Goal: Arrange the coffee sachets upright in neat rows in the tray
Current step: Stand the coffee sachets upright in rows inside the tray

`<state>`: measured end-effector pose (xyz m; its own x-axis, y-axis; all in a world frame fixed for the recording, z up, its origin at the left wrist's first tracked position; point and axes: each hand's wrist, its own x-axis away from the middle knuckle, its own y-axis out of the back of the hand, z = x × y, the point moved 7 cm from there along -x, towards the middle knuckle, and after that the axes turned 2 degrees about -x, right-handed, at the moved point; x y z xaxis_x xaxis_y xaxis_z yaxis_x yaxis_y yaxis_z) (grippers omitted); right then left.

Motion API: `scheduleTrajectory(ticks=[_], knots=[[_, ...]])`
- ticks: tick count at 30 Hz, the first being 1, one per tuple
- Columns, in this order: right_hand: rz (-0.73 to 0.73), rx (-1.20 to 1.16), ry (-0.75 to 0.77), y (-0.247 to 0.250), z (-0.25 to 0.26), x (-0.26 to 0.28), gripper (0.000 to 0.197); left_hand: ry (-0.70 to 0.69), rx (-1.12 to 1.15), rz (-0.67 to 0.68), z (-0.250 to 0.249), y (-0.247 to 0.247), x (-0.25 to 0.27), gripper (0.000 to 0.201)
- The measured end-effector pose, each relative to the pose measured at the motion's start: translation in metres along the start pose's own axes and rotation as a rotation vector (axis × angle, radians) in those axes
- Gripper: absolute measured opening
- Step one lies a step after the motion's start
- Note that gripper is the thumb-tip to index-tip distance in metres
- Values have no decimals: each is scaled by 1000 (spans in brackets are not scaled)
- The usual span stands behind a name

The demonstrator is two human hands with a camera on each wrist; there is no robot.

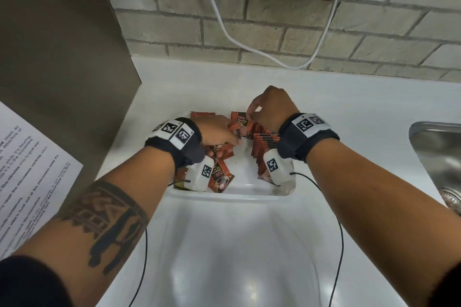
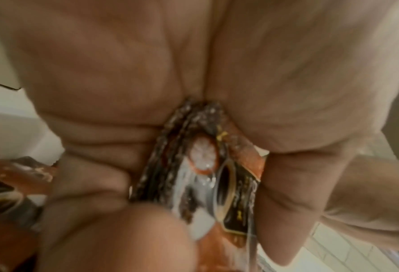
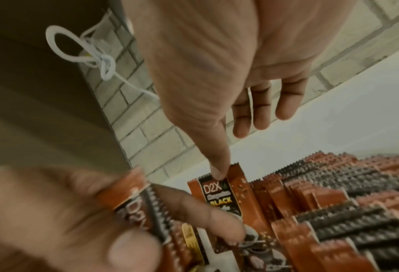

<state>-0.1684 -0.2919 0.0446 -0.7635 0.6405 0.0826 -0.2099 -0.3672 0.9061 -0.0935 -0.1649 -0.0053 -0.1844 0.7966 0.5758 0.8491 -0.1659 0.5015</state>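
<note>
Now filling: left hand [image 1: 214, 132] is gripping a few sachets [image 2: 193, 156] over the tray [image 1: 239, 195] middle; right hand [image 1: 269, 107], fingers relaxed, is propping the upright row [image 1: 264, 143] at tray right. Next, likely slotting them upright against it.

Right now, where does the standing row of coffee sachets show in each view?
Head: standing row in the tray's right half.
Left wrist: not in it; only held sachets show.
Right wrist: lower right corner.
Shared landmark: brick wall, behind the counter in head and right-wrist views.
</note>
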Motion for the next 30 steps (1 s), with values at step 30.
scheduleTrajectory(ticks=[30], knots=[[142,90,-52,-17,-3,-14,14,111,-429,106,-10,-8,-46,35]])
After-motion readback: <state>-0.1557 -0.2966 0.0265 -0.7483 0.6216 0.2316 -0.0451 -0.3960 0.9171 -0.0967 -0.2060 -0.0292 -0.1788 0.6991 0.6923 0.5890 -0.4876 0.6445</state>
